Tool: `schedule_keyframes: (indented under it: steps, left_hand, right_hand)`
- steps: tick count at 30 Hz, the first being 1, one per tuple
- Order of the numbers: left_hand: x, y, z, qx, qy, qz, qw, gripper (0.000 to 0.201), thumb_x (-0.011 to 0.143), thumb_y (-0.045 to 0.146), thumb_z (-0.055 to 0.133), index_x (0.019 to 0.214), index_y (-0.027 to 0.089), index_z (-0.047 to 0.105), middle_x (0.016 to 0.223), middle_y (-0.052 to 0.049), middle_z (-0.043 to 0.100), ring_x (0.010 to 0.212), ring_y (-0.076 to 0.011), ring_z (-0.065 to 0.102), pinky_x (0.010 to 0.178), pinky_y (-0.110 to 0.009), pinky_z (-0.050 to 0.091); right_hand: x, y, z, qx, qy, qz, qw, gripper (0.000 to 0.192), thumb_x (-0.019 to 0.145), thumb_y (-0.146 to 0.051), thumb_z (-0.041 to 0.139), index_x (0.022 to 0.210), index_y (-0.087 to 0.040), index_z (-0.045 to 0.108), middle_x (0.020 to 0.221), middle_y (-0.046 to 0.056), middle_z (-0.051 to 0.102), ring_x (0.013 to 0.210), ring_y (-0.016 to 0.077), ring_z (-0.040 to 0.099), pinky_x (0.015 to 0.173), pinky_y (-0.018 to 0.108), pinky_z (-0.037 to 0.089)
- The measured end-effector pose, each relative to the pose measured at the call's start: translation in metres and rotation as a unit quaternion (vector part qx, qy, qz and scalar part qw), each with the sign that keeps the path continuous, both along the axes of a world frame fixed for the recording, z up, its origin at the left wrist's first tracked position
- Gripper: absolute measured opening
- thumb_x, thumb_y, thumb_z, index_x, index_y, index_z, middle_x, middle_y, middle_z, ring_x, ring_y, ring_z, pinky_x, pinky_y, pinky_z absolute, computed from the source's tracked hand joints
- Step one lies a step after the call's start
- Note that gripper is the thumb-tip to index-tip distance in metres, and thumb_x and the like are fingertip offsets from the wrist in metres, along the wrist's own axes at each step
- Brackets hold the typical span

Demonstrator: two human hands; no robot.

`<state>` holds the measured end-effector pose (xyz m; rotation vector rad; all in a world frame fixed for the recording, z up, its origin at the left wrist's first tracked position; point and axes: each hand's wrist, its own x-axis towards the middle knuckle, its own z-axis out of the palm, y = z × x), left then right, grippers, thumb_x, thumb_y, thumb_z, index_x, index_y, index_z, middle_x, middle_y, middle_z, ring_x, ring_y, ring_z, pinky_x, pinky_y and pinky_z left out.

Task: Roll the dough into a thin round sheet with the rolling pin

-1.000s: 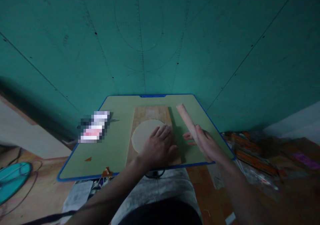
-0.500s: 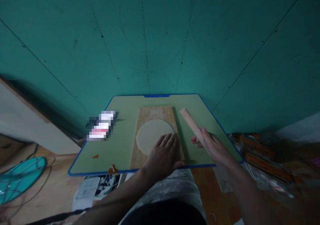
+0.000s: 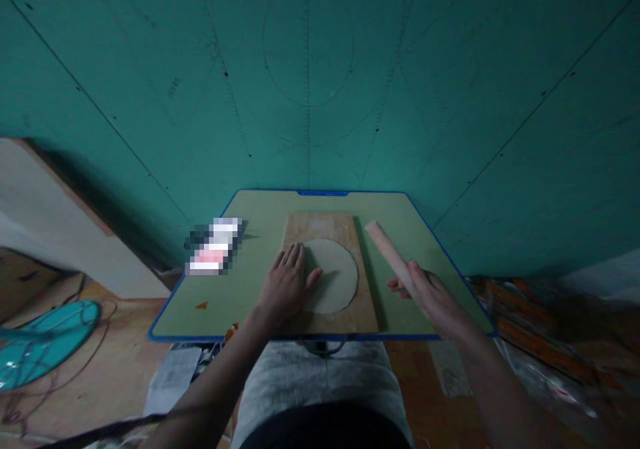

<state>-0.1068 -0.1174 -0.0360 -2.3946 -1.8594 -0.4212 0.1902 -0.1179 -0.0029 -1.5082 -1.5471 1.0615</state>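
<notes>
A: Status of the dough? How far along does it look?

B: Dough disc (image 3: pixel 333 276) already rolled out flat, roughly round, lying on the wooden board (image 3: pixel 327 226). Judging by its thinness, most of the flattening looks done; any more rolling is what remains. Rolling pin (image 3: pixel 387 252) is off the dough right now.

A: Left hand?

B: Left hand (image 3: pixel 286 285) rests palm down on the left part of the board, fingers (image 3: pixel 295 256) spread flat and relaxed, gripping nothing. The disc lies just to the right of those fingers; the thumb touches or overlaps its left edge, hard to tell which in the dim light.

A: Right hand?

B: Right hand (image 3: pixel 429 296) is wrapped around the near end of the rolling pin, fingers curled about it. The pin points up and away from the fingers, over the green tabletop (image 3: pixel 250 302), just right of the board and apart from the dough.

A: Anything else close by?

B: A blurred-out packet (image 3: pixel 214 254) well left of the left fingers, on the tabletop. Teal fan (image 3: pixel 40 342) on the floor farther left.
</notes>
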Motion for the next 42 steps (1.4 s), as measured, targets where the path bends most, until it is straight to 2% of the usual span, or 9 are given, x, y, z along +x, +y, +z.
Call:
schedule_keyframes:
  steps: [6, 11, 16, 20, 27, 32, 37, 39, 42]
  left_hand:
    - [-0.011, -0.002, 0.028, 0.003, -0.126, 0.022, 0.992, 0.051, 0.104, 0.039, 0.034, 0.145, 0.01, 0.043, 0.146, -0.02, 0.054, 0.136, -0.0291, 0.052, 0.111, -0.047, 0.044]
    - [0.003, 0.017, 0.052, 0.071, -0.154, -0.017, 0.985, 0.049, 0.104, 0.04, 0.035, 0.142, 0.012, 0.048, 0.147, -0.019, 0.052, 0.137, -0.0293, 0.049, 0.111, -0.047, 0.043]
    - [0.029, 0.05, 0.035, 0.008, -0.036, -0.016, 0.999, 0.042, 0.102, 0.029, 0.038, 0.136, 0.011, 0.055, 0.144, -0.018, 0.056, 0.138, -0.0293, 0.048, 0.113, -0.045, 0.041]
    - [0.032, 0.054, 0.025, 0.004, 0.001, -0.036, 0.999, 0.04, 0.1, 0.024, 0.036, 0.125, 0.011, 0.065, 0.139, -0.018, 0.06, 0.137, -0.0322, 0.048, 0.115, -0.048, 0.038]
    - [0.027, 0.036, 0.024, 0.018, 0.018, -0.043, 0.999, 0.047, 0.101, 0.028, 0.034, 0.136, 0.007, 0.057, 0.143, -0.02, 0.057, 0.143, -0.0343, 0.042, 0.115, -0.053, 0.038]
    - [0.019, 0.004, 0.016, 0.044, 0.006, -0.061, 0.997, 0.05, 0.104, 0.03, 0.03, 0.137, 0.002, 0.054, 0.145, -0.022, 0.055, 0.145, -0.0385, 0.036, 0.115, -0.057, 0.037]
    - [0.003, -0.034, 0.01, 0.058, -0.02, -0.1, 0.993, 0.052, 0.104, 0.033, 0.034, 0.144, 0.001, 0.044, 0.149, -0.024, 0.049, 0.149, -0.0368, 0.03, 0.116, -0.058, 0.037]
    - [0.0, -0.035, 0.011, 0.058, -0.016, -0.113, 0.992, 0.051, 0.104, 0.034, 0.036, 0.145, 0.005, 0.044, 0.151, -0.022, 0.048, 0.15, -0.036, 0.028, 0.117, -0.058, 0.036]
    - [0.005, -0.009, 0.016, 0.037, 0.018, -0.134, 0.99, 0.043, 0.104, 0.034, 0.035, 0.137, 0.014, 0.055, 0.147, -0.016, 0.054, 0.147, -0.0346, 0.036, 0.117, -0.057, 0.034]
  right_hand:
    - [-0.019, 0.01, 0.007, 0.037, -0.14, 0.04, 0.989, 0.064, 0.094, -0.07, 0.031, 0.068, -0.023, 0.065, 0.061, 0.006, 0.067, 0.059, 0.0218, 0.063, 0.053, 0.03, 0.042]
    - [-0.057, 0.031, 0.01, 0.155, -0.326, 0.086, 0.929, 0.04, 0.099, -0.054, 0.048, 0.08, -0.024, 0.067, 0.078, 0.005, 0.071, 0.07, 0.0201, 0.063, 0.058, 0.029, 0.034]
    - [-0.078, 0.045, 0.013, 0.193, -0.4, 0.11, 0.889, 0.033, 0.103, -0.04, 0.048, 0.085, -0.023, 0.069, 0.09, 0.007, 0.071, 0.08, 0.0208, 0.065, 0.064, 0.03, 0.039]
    - [-0.071, 0.052, 0.014, 0.204, -0.448, 0.063, 0.868, 0.028, 0.103, -0.036, 0.046, 0.096, -0.02, 0.068, 0.097, 0.012, 0.07, 0.089, 0.0243, 0.064, 0.072, 0.033, 0.044]
    - [-0.066, 0.039, 0.0, 0.158, -0.49, 0.083, 0.853, 0.029, 0.1, -0.025, 0.044, 0.118, -0.016, 0.065, 0.117, 0.016, 0.068, 0.112, 0.0291, 0.06, 0.091, 0.041, 0.047]
    - [-0.072, 0.005, -0.002, 0.196, -0.477, 0.076, 0.853, 0.041, 0.101, -0.025, 0.038, 0.133, -0.012, 0.059, 0.13, 0.018, 0.065, 0.121, 0.0313, 0.057, 0.103, 0.045, 0.045]
    - [-0.075, -0.033, -0.006, 0.217, -0.458, 0.083, 0.858, 0.047, 0.102, -0.029, 0.033, 0.139, -0.011, 0.056, 0.147, 0.02, 0.054, 0.125, 0.0326, 0.057, 0.1, 0.047, 0.049]
    - [-0.072, -0.033, -0.007, 0.216, -0.451, 0.097, 0.86, 0.048, 0.102, -0.031, 0.033, 0.141, -0.012, 0.054, 0.151, 0.019, 0.05, 0.127, 0.0329, 0.056, 0.1, 0.048, 0.049]
    - [-0.065, -0.004, -0.006, 0.204, -0.449, 0.117, 0.862, 0.046, 0.104, -0.031, 0.033, 0.141, -0.017, 0.056, 0.147, 0.016, 0.055, 0.129, 0.0317, 0.055, 0.104, 0.05, 0.046]
